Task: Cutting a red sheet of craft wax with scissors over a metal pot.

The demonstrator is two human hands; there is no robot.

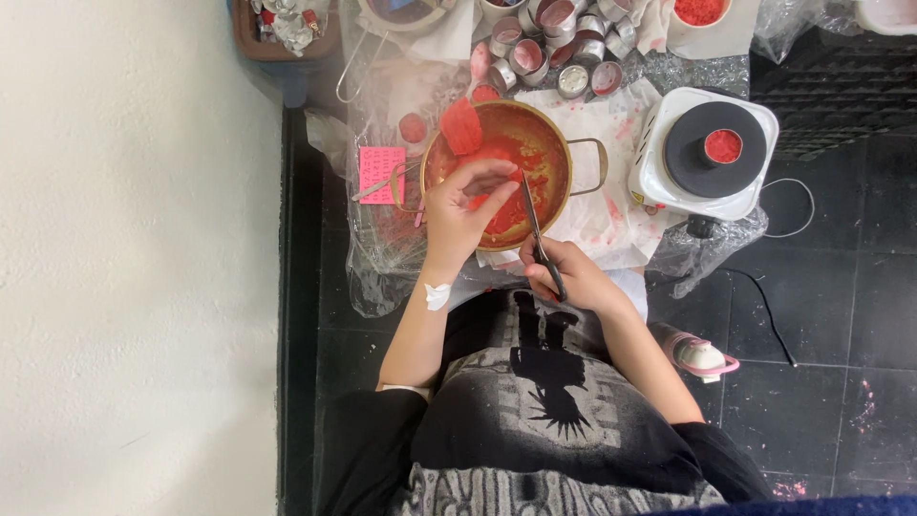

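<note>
Brass pot of red wax taken as landmark: left hand curled over its near rim, pinching something unclear; scissors gripped by right hand, blades angled into pot, kept over wax so drips are caught

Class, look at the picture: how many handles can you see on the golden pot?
2. One handle sticks out on the golden pot's right side, towards the white hotplate; the other handle is on its left side, beside the pink note.

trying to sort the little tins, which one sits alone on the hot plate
The small tin filled with red, centred on the black disc of the white hot plate. The other tins cluster together beyond the brass pot.
</note>
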